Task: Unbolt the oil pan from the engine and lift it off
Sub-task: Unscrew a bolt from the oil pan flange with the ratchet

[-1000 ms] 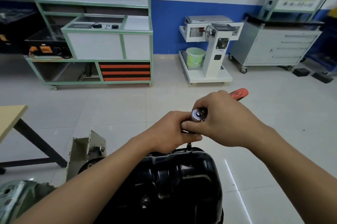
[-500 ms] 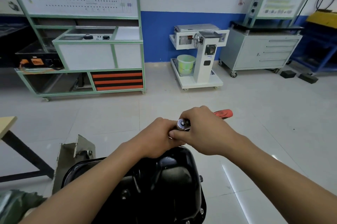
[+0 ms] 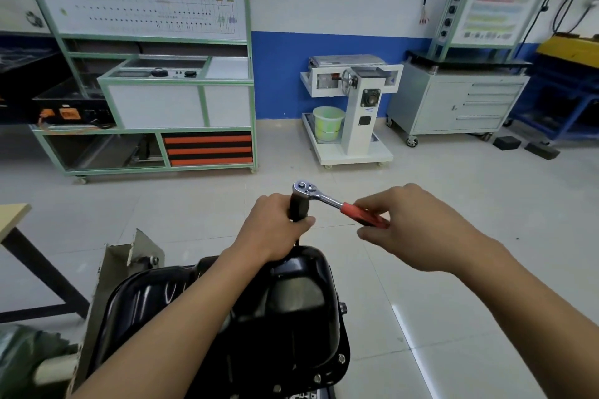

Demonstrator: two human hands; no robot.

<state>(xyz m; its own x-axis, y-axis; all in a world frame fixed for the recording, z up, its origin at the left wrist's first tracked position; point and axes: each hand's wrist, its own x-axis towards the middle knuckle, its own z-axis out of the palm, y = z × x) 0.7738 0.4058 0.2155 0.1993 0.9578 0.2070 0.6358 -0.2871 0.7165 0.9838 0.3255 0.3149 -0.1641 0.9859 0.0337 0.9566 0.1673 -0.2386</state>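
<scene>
Since half a second ago the right hand has slid off the head of the ratchet and out along its handle, so the chrome head, then covered, now shows bare. The left hand has stayed where it was, under the head.

Head view: the oil pan is black and glossy and lies low in the middle, partly under the left forearm. Several bolt heads show along the pan's right and near flange. Just above the pan's far edge the left hand curls its fingers and thumb round the black socket under the ratchet head, and a thin dark shaft runs from that fist down to the far rim of the pan. The ratchet handle points away to the right of the pan. There the right hand pinches its red grip between thumb and fingertips.

Left of the pan and touching it stands a grey metal bracket, and further left is the corner of a wooden table. Well beyond the pan, against the wall, stand a green-framed training bench, a white wheeled stand carrying a pale green bucket, and a grey drawer cabinet.
</scene>
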